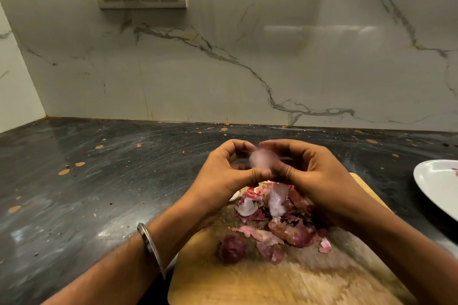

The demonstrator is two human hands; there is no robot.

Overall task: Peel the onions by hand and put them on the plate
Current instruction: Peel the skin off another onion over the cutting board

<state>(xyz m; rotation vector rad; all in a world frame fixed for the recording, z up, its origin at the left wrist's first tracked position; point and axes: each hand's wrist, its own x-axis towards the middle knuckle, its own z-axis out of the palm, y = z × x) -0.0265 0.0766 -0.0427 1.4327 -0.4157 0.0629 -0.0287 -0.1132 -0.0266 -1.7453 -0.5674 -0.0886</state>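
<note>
Both hands hold one pale, nearly bare onion [262,161] in the air above the far end of the wooden cutting board [285,280]: the left hand [223,168] pinches it from nine o'clock, the right hand [314,168] curls round it from three o'clock. To finish this step well, I would keep the right hand steady as the anchor and let the left thumb catch only the loose papery edge, pulling it down toward the pile of skins [277,213] at six o'clock. One unpeeled dark onion [231,247] lies on the board. One white plate [436,181] sits at three o'clock, partly cut off.
</note>
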